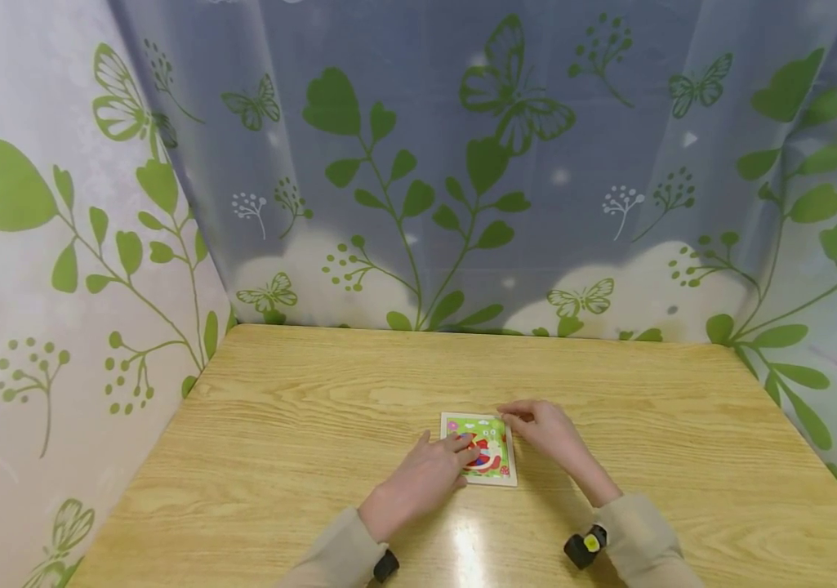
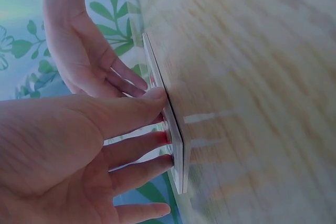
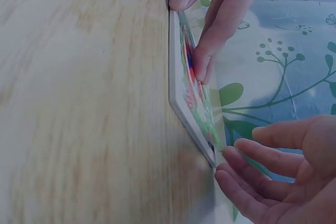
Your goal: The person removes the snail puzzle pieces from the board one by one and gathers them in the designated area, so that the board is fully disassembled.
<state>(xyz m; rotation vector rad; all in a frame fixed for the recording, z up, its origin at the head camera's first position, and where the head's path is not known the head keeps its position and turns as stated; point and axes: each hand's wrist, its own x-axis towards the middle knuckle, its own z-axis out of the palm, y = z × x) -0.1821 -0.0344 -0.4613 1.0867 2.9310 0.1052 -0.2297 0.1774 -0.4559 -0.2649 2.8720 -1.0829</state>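
A small square wooden picture puzzle (image 1: 491, 449) lies flat on the table, with a pale frame and a bright green, red and blue picture. My left hand (image 1: 421, 478) rests on its left part, the extended fingers touching the picture. In the left wrist view, the thumb of the left hand (image 2: 105, 135) presses the board's near edge. At the far right corner, my right hand (image 1: 546, 429) has its fingertips right at the frame. Seen from the right wrist, the right hand (image 3: 283, 166) has loosely bent fingers, with the thumb apart from them. Part of the picture is hidden under the left hand.
The wood-grain table (image 1: 300, 408) extends around the board on all sides. A curtain (image 1: 418, 163) printed with green leaves and butterflies hangs behind the far edge, and similar cloth (image 1: 58, 286) hangs at the left. Black wrist cameras (image 1: 585, 547) sit on the sleeves.
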